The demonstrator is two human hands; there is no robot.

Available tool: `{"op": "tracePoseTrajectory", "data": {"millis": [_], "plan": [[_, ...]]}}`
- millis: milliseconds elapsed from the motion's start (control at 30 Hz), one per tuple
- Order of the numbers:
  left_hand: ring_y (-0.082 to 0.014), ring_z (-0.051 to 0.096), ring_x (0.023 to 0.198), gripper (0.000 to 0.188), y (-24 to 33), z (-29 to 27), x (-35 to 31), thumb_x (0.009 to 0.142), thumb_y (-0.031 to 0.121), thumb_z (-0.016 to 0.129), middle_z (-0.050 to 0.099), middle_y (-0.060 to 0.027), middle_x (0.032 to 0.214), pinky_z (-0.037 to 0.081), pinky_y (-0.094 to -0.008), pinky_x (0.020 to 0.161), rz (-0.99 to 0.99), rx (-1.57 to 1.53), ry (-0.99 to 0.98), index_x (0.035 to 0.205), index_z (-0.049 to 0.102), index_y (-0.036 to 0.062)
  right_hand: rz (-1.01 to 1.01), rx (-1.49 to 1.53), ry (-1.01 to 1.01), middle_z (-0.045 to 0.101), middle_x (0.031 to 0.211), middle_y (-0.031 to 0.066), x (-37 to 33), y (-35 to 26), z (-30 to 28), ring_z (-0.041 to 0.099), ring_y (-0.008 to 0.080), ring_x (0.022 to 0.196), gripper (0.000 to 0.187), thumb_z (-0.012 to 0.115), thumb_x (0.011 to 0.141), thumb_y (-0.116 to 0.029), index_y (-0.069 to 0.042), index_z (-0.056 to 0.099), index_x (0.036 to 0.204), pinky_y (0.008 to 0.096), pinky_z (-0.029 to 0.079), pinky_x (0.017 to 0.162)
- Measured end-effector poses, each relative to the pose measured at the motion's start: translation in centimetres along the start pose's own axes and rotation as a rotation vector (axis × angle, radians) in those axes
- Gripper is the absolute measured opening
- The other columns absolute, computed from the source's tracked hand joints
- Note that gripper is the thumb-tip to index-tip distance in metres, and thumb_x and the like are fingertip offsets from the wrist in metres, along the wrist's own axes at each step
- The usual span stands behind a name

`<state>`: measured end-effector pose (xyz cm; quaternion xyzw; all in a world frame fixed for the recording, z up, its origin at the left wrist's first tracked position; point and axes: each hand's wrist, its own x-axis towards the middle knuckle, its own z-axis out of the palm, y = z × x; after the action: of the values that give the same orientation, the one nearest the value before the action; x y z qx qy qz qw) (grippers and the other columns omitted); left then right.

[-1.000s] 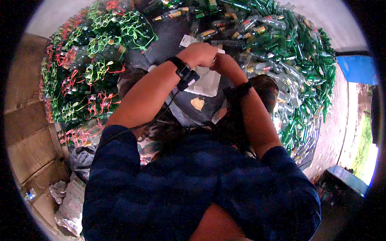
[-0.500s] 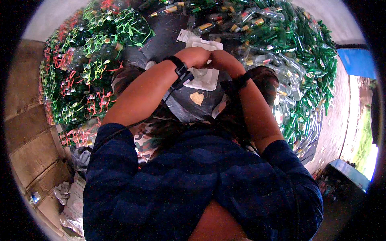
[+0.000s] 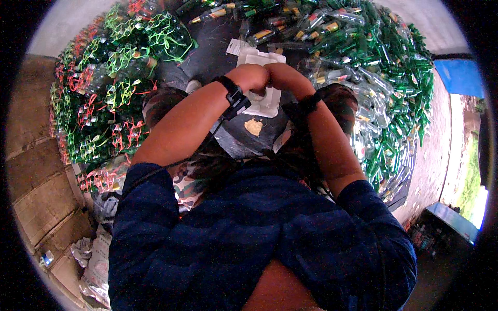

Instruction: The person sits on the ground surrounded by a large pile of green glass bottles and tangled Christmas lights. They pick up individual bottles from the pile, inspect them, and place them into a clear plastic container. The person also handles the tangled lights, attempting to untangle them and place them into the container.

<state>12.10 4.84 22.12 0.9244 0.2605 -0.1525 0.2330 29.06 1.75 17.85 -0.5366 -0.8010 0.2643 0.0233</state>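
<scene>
My left hand (image 3: 252,76) and my right hand (image 3: 284,76) meet above a white foam tray (image 3: 268,107) on the dark ground between my knees. Both are curled closed with their knuckles together, and their backs hide most of the fingers. Just beneath them a small part of something clear and rounded (image 3: 257,96) shows against the tray; I cannot make out what it is. A tan dry leaf (image 3: 253,127) lies on the ground nearer to me than the tray.
Bundles of green bottles (image 3: 124,67) tied with green and red plastic strips are stacked on the left. Loose green and clear glass bottles (image 3: 376,98) pile up on the right and at the back. A white card (image 3: 235,47) lies beside the tray's far end. Cardboard (image 3: 46,202) lines the left side.
Both hands have shifted slightly, staying together over the tray, and the left wrist has turned a little. The bottles and tray stand as before.
</scene>
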Motion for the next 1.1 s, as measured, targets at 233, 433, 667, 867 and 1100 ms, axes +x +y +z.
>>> {"op": "tracePoseTrajectory", "data": {"millis": [233, 433, 667, 867, 1100], "plan": [[-0.0379, 0.068, 0.087, 0.023, 0.7, -3.6, -0.8, 0.073, 0.014, 0.074, 0.070, -0.0195, 0.095, 0.054, -0.0474, 0.076, -0.040, 0.047, -0.108, 0.094, 0.072, 0.0040, -0.037, 0.025, 0.013, 0.070, 0.098, 0.0186, 0.0, 0.2, -0.2, 0.066, 0.0386, 0.092, 0.029, 0.067, 0.074, -0.011, -0.006, 0.068, 0.103, 0.0432, 0.051, 0.078], [-0.0267, 0.071, 0.087, 0.038, -2.8, -7.3, -0.6, 0.084, 0.009, 0.060, 0.072, -0.0175, 0.097, 0.056, -0.0382, 0.074, -0.040, -0.301, 0.001, 0.121, 0.063, 0.0023, 0.158, 0.110, -0.017, 0.069, 0.097, 0.0185, -0.8, -1.4, -1.6, 0.067, 0.0364, 0.092, 0.031, 0.063, 0.075, -0.008, -0.007, 0.067, 0.106, 0.0421, 0.052, 0.079], [-0.0223, 0.070, 0.091, 0.040, -3.2, -10.7, -2.1, 0.091, 0.003, 0.048, 0.070, -0.0165, 0.105, 0.056, -0.0292, 0.074, 0.037, -0.994, 0.044, 0.131, 0.053, -0.0008, 0.057, -0.012, 0.022, 0.069, 0.095, 0.0183, -0.9, -1.6, -1.8, 0.066, 0.0367, 0.091, 0.032, 0.063, 0.075, -0.009, -0.005, 0.067, 0.106, 0.0438, 0.052, 0.077], [-0.0230, 0.068, 0.098, 0.045, -2.1, -12.6, -3.7, 0.094, 0.006, 0.046, 0.067, -0.0179, 0.113, 0.054, -0.0312, 0.085, 0.051, -1.259, 0.187, 0.139, 0.044, -0.0001, 0.081, -0.009, 0.030, 0.069, 0.099, 0.0195, -1.1, -2.0, -1.7, 0.066, 0.0368, 0.093, 0.028, 0.064, 0.076, -0.014, -0.004, 0.069, 0.102, 0.0450, 0.052, 0.080], [-0.0252, 0.066, 0.107, 0.051, -2.5, -12.9, -4.6, 0.096, 0.015, 0.051, 0.064, -0.0181, 0.121, 0.050, -0.0334, 0.093, 0.110, -1.377, 0.318, 0.144, 0.038, 0.0020, 0.099, 0.029, 0.018, 0.069, 0.098, 0.0188, -1.2, -2.7, -2.0, 0.066, 0.0369, 0.093, 0.029, 0.067, 0.077, -0.017, -0.005, 0.068, 0.103, 0.0449, 0.052, 0.081]]}}
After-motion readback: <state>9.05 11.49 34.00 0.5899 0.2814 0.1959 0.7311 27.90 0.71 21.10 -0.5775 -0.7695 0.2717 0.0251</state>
